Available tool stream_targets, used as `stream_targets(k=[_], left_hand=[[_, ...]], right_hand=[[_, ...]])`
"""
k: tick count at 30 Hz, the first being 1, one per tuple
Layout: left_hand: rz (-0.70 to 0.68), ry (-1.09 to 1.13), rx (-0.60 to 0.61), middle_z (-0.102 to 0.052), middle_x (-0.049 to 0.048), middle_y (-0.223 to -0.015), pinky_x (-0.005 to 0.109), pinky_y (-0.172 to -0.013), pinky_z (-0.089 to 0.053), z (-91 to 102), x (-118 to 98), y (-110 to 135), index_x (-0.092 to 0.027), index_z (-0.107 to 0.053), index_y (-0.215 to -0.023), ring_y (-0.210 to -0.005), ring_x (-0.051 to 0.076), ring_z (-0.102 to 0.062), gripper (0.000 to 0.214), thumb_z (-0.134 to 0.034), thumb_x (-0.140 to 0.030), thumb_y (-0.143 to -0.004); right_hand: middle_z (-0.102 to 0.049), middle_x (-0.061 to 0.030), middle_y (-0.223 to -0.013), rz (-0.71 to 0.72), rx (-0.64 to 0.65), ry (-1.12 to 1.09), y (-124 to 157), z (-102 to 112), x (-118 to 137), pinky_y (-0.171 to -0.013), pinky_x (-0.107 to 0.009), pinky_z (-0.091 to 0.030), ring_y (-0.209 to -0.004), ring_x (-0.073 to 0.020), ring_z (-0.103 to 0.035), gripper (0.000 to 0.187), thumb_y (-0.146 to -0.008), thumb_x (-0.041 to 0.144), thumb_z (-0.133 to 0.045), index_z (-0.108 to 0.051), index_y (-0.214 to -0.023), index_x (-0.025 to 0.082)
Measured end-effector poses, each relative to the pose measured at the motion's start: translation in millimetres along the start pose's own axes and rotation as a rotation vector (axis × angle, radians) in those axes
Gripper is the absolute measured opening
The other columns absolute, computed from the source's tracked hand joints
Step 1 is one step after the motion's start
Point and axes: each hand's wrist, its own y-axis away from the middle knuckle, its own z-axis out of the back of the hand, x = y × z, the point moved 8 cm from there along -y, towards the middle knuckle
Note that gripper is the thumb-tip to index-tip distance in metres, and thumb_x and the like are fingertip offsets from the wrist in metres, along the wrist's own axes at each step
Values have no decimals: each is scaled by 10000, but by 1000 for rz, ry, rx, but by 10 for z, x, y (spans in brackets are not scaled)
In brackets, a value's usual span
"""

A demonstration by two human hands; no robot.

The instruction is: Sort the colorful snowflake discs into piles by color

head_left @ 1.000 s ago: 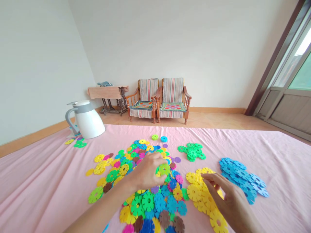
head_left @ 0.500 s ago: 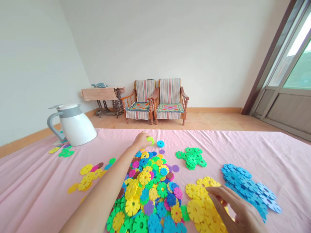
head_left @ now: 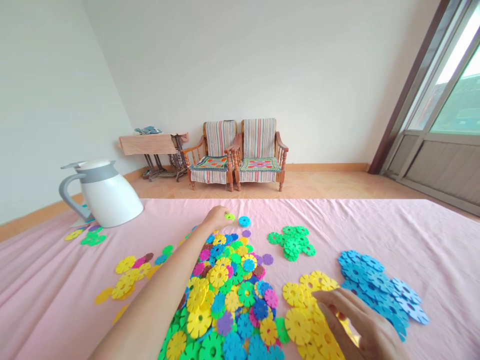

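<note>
My left hand [head_left: 216,218] is stretched to the far side of the table, its fingers closed on a lime-green notched plastic disc [head_left: 230,216]. A blue disc [head_left: 244,221] lies just right of it. Beneath and beside my left forearm spreads a mixed heap of coloured discs [head_left: 225,300]. My right hand [head_left: 362,320] hovers at the pile of yellow discs [head_left: 300,325], fingers loosely curved with a gap between thumb and palm; nothing shows in its grasp. Right of that hand lies a pile of blue discs [head_left: 371,285], and farther back a green pile [head_left: 294,242].
A white and grey jug [head_left: 110,197] stands on the pink cloth [head_left: 393,225] at the left, with a few discs near its base. More loose discs [head_left: 129,277] lie left of my forearm. Beyond the table are two wooden armchairs [head_left: 258,165] and a cloth-covered sewing table [head_left: 148,145].
The lime-green disc has tipped flatter in my left hand, which stays by the blue disc. My right hand has hardly moved over the yellow pile. The whole view has shifted slightly.
</note>
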Motion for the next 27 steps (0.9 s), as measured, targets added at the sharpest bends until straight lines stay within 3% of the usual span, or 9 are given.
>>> stream_targets(k=[3,5,9,11,15,17,22,27], left_hand=[[-14,55,-66,-664,102,-1045,312,-813,-451,172,-61,118,-150,-664,-975,-979,268,-608,334,-680,-300,-676],[-33,99,-69,-668,103,-1045,308,-796,-459,292,-124,282,-151,-661,-992,-930,247,-621,331,-635,-324,-712],[-130,199,65,-704,26,-835,249,-685,-476,461,-346,830,-183,-701,-838,-760,180,-637,215,-602,-349,-744],[-188,245,143,-690,17,-847,240,-659,-466,517,-478,1157,-195,-703,-877,-736,168,-626,231,-635,-358,-729],[-190,189,159,-626,12,-840,252,-655,-442,585,-613,1620,-238,-684,-1012,-716,166,-585,331,-684,-349,-700],[-182,149,152,-600,8,-832,251,-646,-423,561,-647,1720,-245,-683,-1009,-709,164,-566,319,-684,-306,-695],[-205,80,117,-536,-6,-730,238,-582,-355,458,-683,1742,-208,-670,-786,-668,157,-517,93,-650,-235,-699],[-141,130,112,-554,-5,-745,241,-584,-378,441,-623,1718,-200,-637,-833,-692,172,-529,181,-661,-221,-654]], right_hand=[[-684,-21,-753,-7,-18,12,1,8,-7,-567,-194,-532,-628,-136,-655,192,-896,308,-469,-653,-904,255],[-679,-13,-742,-2,-23,15,-1,8,-11,-553,-185,-525,-603,-126,-648,191,-894,315,-472,-653,-894,255],[-678,-11,-740,1,-12,19,1,-19,-14,-539,-186,-518,-588,-125,-643,207,-893,343,-471,-661,-890,261],[-679,-13,-742,-13,-12,17,13,-30,-22,-538,-194,-518,-592,-129,-643,221,-898,351,-460,-660,-888,259],[-684,-14,-758,-5,27,3,37,-62,-23,-551,-200,-520,-608,-131,-643,220,-899,352,-461,-659,-904,255],[-688,-14,-767,-10,44,1,37,-65,-47,-569,-203,-522,-628,-134,-646,225,-901,352,-459,-662,-901,256],[-692,-1,-759,-64,35,29,14,-33,-165,-562,-207,-512,-613,-132,-642,246,-897,369,-453,-672,-880,257],[-693,-2,-737,-115,30,29,-2,-1,-193,-564,-221,-505,-605,-139,-642,276,-905,369,-425,-671,-874,249]])
